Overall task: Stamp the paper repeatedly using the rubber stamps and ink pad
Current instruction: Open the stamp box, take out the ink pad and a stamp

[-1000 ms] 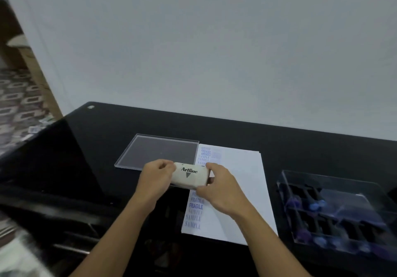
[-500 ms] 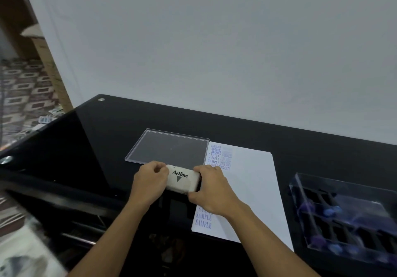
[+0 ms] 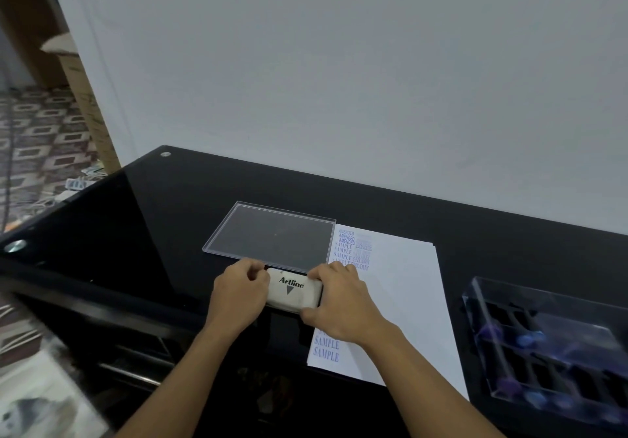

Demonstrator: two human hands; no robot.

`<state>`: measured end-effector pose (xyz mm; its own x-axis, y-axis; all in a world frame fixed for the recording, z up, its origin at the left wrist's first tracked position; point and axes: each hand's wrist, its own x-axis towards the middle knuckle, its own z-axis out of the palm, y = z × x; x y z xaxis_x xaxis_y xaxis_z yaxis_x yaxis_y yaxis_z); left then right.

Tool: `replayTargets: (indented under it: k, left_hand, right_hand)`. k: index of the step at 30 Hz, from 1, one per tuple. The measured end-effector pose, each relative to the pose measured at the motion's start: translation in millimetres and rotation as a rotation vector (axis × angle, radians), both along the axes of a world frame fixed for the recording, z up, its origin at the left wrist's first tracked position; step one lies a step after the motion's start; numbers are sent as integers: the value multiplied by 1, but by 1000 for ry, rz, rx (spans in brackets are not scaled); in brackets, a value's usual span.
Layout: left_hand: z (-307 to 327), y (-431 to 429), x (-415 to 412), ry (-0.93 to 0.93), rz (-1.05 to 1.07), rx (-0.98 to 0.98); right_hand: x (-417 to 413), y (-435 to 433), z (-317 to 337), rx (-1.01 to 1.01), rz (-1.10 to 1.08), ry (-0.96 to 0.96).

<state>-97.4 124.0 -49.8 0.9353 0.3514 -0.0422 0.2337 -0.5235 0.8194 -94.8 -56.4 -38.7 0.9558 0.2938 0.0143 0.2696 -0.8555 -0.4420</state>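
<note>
A white closed ink pad case point(image 3: 294, 291) marked "Artline" lies on the black glass table point(image 3: 136, 233), just left of the white paper point(image 3: 401, 295). My left hand point(image 3: 238, 296) grips its left end with curled fingers. My right hand point(image 3: 339, 305) grips its right end, thumb at the near edge. The paper carries blue stamp marks down its left side, reading AMENDED and SAMPLE. Rubber stamps with purple and blue handles point(image 3: 523, 339) sit in a clear compartment box point(image 3: 557, 352) at the right.
A flat clear plastic lid point(image 3: 272, 233) lies on the table just beyond the ink pad. A white wall rises behind the table. A patterned floor and the table's left edge show at the left.
Both hands have carried the ink pad leftward off the paper and down onto the table beside it. The head camera has shifted as well.
</note>
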Motion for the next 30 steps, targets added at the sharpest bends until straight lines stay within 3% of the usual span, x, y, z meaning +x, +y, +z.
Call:
replayTargets:
  k: [12, 21, 30]
  left_hand:
    - [3, 0, -3, -29, 23, -39]
    - [6, -1, -1, -30, 69, -113]
    - [12, 4, 1, 39, 45, -45]
  right_hand:
    - [2, -7, 4, 112, -6, 40]
    - [20, -7, 21, 368, -198, 50]
    - [31, -2, 24, 384, -344, 134]
